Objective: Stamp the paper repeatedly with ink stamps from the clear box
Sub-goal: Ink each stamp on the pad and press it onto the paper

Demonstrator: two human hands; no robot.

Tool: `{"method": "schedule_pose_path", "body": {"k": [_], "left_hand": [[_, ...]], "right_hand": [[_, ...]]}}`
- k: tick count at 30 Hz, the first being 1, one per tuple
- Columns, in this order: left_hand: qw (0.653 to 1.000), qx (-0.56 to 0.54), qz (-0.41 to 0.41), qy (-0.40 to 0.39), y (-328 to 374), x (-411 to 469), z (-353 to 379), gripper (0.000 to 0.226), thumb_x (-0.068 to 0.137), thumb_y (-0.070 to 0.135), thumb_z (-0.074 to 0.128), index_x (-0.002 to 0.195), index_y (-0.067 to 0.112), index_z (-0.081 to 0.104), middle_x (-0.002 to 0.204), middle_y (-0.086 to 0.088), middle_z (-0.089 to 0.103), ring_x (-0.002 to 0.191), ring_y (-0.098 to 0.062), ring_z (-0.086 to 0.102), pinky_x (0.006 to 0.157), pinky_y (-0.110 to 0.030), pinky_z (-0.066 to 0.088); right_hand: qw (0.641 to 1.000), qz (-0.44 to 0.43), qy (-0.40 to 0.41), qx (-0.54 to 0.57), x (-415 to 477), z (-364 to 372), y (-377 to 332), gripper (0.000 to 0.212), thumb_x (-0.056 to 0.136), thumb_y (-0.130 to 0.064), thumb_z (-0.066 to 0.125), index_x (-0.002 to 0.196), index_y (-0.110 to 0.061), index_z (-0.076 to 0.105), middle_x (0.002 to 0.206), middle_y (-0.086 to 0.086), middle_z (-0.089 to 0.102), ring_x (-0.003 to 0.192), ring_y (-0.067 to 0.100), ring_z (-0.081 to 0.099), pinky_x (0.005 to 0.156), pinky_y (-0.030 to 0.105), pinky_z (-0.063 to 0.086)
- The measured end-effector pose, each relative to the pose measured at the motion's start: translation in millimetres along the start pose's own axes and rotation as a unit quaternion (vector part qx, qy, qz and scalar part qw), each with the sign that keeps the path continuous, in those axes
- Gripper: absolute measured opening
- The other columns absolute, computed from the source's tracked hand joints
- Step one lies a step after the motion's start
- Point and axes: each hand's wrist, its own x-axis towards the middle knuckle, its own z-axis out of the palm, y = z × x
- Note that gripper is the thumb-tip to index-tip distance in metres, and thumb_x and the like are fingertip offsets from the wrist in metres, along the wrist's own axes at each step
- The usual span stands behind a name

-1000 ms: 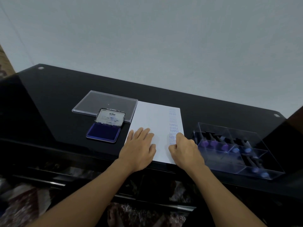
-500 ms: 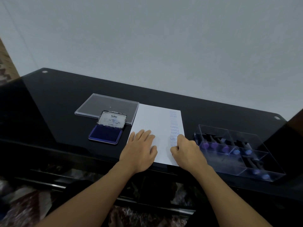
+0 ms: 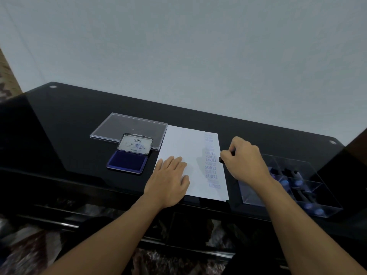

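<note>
Your open blue ink pad [image 3: 127, 162] waits at left. Your left hand [image 3: 168, 179], fingers spread, pins the white paper sheet [image 3: 184, 143]. Your right hand [image 3: 244, 159] pinches a small black stamp [image 3: 221, 159] at the sheet's right edge, beside the column of blue prints [image 3: 211, 165], near the clear plastic box [image 3: 317, 195]. You appear to be between impressions; next comes re-inking or swapping.

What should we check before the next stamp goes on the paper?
1. Is the paper held flat? The left hand presses on it: ok.
2. Is the stamp gripped? The right hand holds it by the paper's right edge: ok.
3. Is the ink pad open? Lid up, blue pad showing: ok.
4. Is the stamp's face inked? Hidden: cannot tell.
5. Is there room? The prints fill only the right column: ok.
</note>
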Motion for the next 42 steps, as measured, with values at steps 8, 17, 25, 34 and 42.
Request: {"method": "schedule_pose_path", "body": {"k": [8,17,25,34,42], "left_hand": [[1.0,-0.004,0.0,0.006,0.4,-0.5,-0.2,0.051,0.101,0.039,0.03,0.148,0.02,0.037,0.161,0.001,0.026,0.15,-0.019,0.014,0.123,-0.043,0.007],[1.0,-0.01,-0.003,-0.001,1.0,-0.8,-2.3,0.051,0.101,0.039,0.03,0.148,0.021,0.037,0.161,0.002,0.026,0.15,-0.018,0.013,0.124,-0.042,0.006],[0.992,-0.123,-0.01,0.012,-1.0,9.6,-23.0,0.051,0.095,0.033,0.043,0.142,0.013,0.047,0.156,-0.005,0.034,0.146,-0.019,0.02,0.121,-0.037,0.014],[0.994,-0.064,-0.069,0.058,-67.0,-4.7,-91.4,0.039,0.098,0.03,0.048,0.135,0.016,0.05,0.141,0.002,0.047,0.133,-0.017,0.037,0.112,-0.034,0.031],[0.975,-0.002,-0.203,0.089,-175.6,-38.7,-111.7,0.043,0.094,0.03,0.054,0.132,0.011,0.056,0.139,-0.008,0.054,0.132,-0.027,0.044,0.113,-0.042,0.034]], "right_hand": [[1.0,-0.001,-0.002,0.004,-2.1,3.0,1.5,0.019,0.091,-0.025,0.057,0.081,-0.011,0.05,0.073,0.007,0.062,0.063,0.022,0.054,0.054,0.036,0.045],[1.0,0.002,-0.005,0.009,-1.9,3.6,1.2,0.019,0.091,-0.025,0.058,0.081,-0.011,0.05,0.071,0.008,0.063,0.059,0.02,0.052,0.053,0.033,0.043],[0.999,0.003,-0.013,0.032,2.6,5.9,-9.0,0.017,0.089,-0.024,0.056,0.082,-0.009,0.052,0.069,0.006,0.063,0.056,0.018,0.046,0.05,0.03,0.038],[0.993,-0.05,-0.098,0.043,9.5,50.3,-66.3,0.016,0.092,-0.026,0.055,0.083,-0.014,0.048,0.082,0.0,0.066,0.071,0.025,0.061,0.057,0.036,0.047],[0.974,-0.156,-0.165,0.006,15.9,107.1,-145.0,0.017,0.094,-0.03,0.054,0.086,-0.018,0.046,0.086,0.004,0.058,0.075,0.022,0.056,0.058,0.034,0.044]]}}
